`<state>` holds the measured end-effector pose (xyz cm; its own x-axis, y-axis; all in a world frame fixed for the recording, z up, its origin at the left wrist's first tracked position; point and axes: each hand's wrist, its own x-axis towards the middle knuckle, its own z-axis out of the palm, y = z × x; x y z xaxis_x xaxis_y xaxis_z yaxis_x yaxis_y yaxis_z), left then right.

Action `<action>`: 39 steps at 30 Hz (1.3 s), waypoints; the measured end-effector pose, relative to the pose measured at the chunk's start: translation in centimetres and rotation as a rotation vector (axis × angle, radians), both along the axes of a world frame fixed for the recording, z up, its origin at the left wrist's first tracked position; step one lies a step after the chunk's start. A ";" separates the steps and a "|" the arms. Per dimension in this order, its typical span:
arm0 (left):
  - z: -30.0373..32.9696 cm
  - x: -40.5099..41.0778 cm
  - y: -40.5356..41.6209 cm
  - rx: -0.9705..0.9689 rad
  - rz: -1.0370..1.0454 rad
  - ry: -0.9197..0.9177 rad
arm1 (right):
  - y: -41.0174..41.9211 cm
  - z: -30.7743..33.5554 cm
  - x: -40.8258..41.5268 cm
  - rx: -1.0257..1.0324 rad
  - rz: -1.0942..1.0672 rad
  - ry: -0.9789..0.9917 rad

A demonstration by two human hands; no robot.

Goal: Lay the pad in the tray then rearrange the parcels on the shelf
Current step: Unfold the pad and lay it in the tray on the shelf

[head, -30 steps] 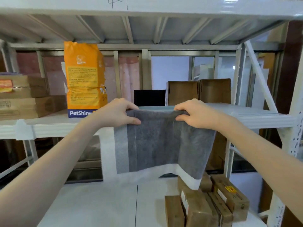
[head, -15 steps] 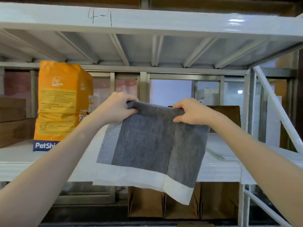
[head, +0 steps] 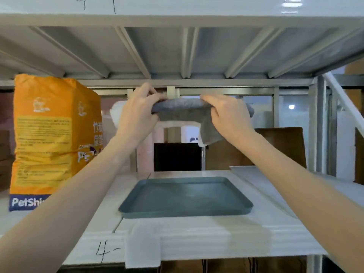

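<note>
2 hands (head: 137, 113) (head: 226, 115) gripping pad (head: 181, 111) above tray (head: 185, 212)

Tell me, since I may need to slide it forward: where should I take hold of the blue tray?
Probably by the near long rim of the tray, reaching from the front. It lies flat on the shelf with a low raised lip all round, and that edge faces you unobstructed. Both hands, left and right, currently grip the pad above it.

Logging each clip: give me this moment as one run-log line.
stage: pad not yet laid | left hand: holds pad | right hand: holds pad | pad: raised above tray | tray: bare, on shelf | orange bag: upright, left of tray
</note>
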<state>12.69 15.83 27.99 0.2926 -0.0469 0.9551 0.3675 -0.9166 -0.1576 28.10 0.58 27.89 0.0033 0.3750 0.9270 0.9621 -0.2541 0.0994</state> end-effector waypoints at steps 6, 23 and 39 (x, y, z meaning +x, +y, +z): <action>-8.8 -0.7 2.1 -0.259 0.012 0.508 | -0.1 -9.0 1.6 -0.483 0.014 0.129; -13.2 -3.5 1.2 -0.592 -0.072 0.877 | -3.7 -13.2 0.9 -0.791 0.062 0.375; -12.5 0.3 -0.5 -0.762 0.040 0.957 | 0.0 -12.2 1.4 -0.964 -0.110 0.450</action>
